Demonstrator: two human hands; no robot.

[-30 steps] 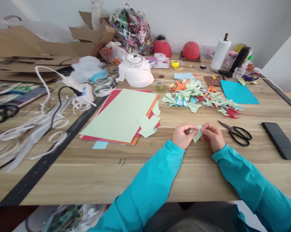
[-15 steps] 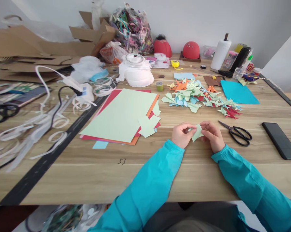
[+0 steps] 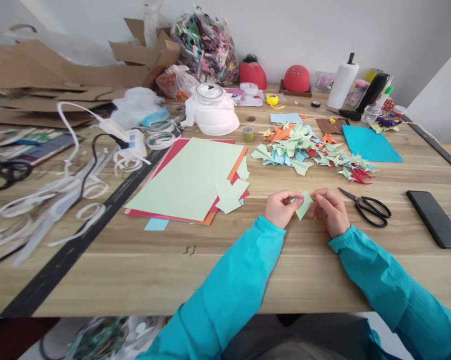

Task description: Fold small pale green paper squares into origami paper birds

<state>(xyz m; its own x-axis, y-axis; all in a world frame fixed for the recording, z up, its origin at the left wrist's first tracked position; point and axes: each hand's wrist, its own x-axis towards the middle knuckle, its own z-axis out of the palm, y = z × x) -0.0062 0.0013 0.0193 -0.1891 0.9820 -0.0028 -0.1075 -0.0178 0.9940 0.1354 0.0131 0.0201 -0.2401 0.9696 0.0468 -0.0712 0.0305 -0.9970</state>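
Observation:
My left hand (image 3: 282, 206) pinches a small light-green piece of paper (image 3: 304, 205) between thumb and fingers, just above the table. My right hand (image 3: 331, 210) is at the paper's right edge, its thumb and forefinger closed on the corner there. Both wrists come out of turquoise sleeves. To the right of my right hand lies a pair of black-handled scissors (image 3: 368, 206). Beyond my hands is a heap of folded paper pieces (image 3: 295, 142) in green, blue, orange and red. Left of my left hand rest cut green pieces (image 3: 231, 195), partly over a stack of coloured sheets (image 3: 190, 177).
A black phone (image 3: 435, 218) lies at the right. Turquoise sheets (image 3: 371, 143) are beside the heap. A small spool (image 3: 248, 133) and a white cloth-like bundle (image 3: 214, 117) stand behind the stack. White strips, cables and a power strip (image 3: 135, 145) cover the left side.
The green paper has turned in my fingers and now shows as a narrower, pointed diamond shape. My right-hand fingers have shifted slightly toward its right edge. Other things stay put.

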